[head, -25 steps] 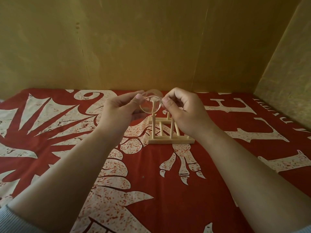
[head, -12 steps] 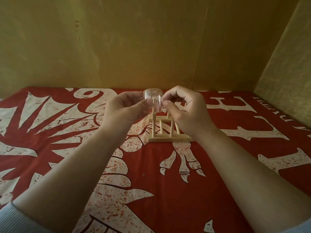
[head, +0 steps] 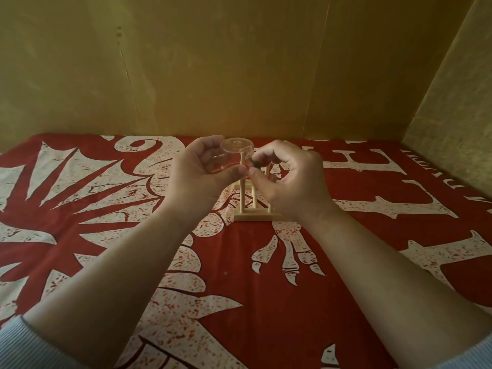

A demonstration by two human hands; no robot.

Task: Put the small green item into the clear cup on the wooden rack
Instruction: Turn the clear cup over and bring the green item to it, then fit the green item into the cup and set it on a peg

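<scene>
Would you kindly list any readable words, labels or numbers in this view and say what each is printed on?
Large white letters on the red patterned cloth, right side: partly hidden, no whole word readable.
Small white lettering near its far right edge: too blurred to read.
Embossed mark on the clear plastic cup: unreadable.

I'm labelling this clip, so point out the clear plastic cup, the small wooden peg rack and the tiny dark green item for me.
clear plastic cup (head: 235, 147): head view, on its flat upturned base.
small wooden peg rack (head: 257, 216): head view, on its front base bar.
tiny dark green item (head: 250, 161): head view, on the bit showing between the right fingers.
</scene>
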